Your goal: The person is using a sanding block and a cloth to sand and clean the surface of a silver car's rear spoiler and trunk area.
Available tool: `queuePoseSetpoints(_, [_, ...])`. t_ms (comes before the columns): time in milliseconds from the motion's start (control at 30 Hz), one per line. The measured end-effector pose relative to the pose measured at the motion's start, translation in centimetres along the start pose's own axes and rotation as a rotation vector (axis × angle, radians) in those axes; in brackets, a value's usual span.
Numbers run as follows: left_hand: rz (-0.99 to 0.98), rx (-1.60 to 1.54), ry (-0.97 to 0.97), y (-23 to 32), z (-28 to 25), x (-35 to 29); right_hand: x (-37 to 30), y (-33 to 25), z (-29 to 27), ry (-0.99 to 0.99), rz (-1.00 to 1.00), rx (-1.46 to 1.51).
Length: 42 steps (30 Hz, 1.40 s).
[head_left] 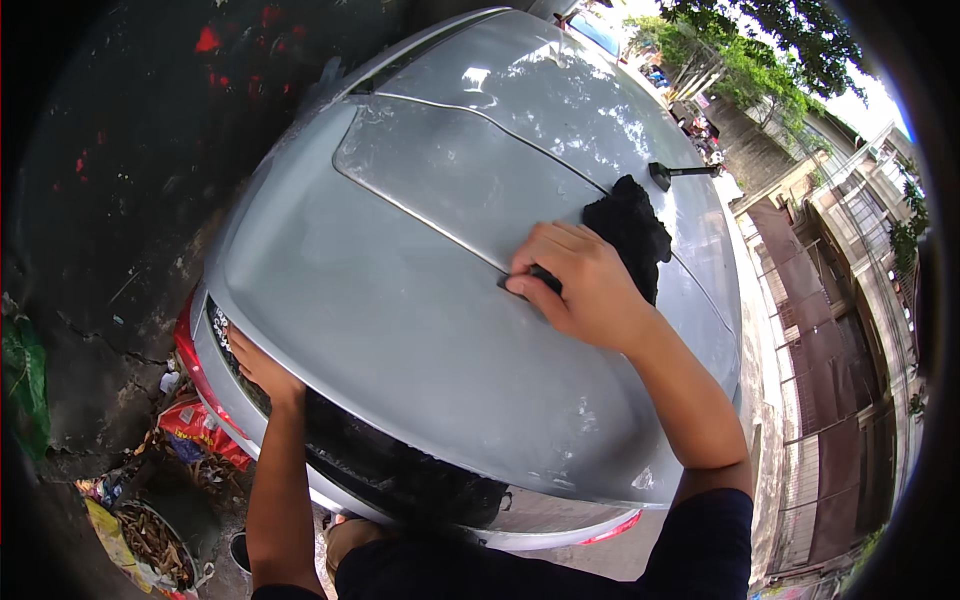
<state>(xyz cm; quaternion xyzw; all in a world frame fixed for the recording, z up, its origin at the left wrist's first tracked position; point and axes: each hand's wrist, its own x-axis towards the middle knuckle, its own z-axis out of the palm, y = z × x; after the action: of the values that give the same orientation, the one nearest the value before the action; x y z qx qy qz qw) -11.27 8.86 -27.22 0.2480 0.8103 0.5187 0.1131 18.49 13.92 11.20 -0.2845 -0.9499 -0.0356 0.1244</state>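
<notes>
A silver car boot lid (400,300) fills the middle of the view, seen from behind and above. My right hand (580,285) presses a black cloth (630,230) onto the lid near the base of the rear window (470,180); the fingers are curled over the cloth's near end. My left hand (262,368) rests on the rear edge of the boot at the left, next to the red tail light (195,365), fingers over the lip, with nothing seen in it.
A black wiper-like arm (680,172) sticks out beyond the cloth. Rubbish and bags (150,520) lie on the dark ground at the lower left. A fenced building (840,330) and trees (760,50) stand on the right.
</notes>
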Motion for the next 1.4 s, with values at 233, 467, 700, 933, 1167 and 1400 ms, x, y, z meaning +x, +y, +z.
queuePoseSetpoints(233, [0.08,0.015,0.067,-1.3,0.0,0.5,-2.6,0.2,-1.5,-0.044,-0.027,0.023])
queuePoseSetpoints(467, [0.073,-0.01,0.033,-1.1,0.4,0.4,1.3,0.0,0.7,0.035,-0.048,0.012])
queuePoseSetpoints(700, [0.06,0.011,0.047,-1.0,0.5,0.3,0.3,0.1,-0.4,0.032,-0.018,0.016])
queuePoseSetpoints(933, [0.099,0.049,0.075,-1.2,-0.1,0.0,-2.3,-0.2,-2.1,-0.102,0.029,0.016])
queuePoseSetpoints(1167, [0.122,-0.034,0.065,-1.1,0.0,0.7,1.3,0.0,-0.2,-0.063,-0.059,0.009])
queuePoseSetpoints(1400, [0.075,0.002,0.033,-1.1,0.8,0.6,1.2,0.4,-0.4,-0.025,-0.034,0.072])
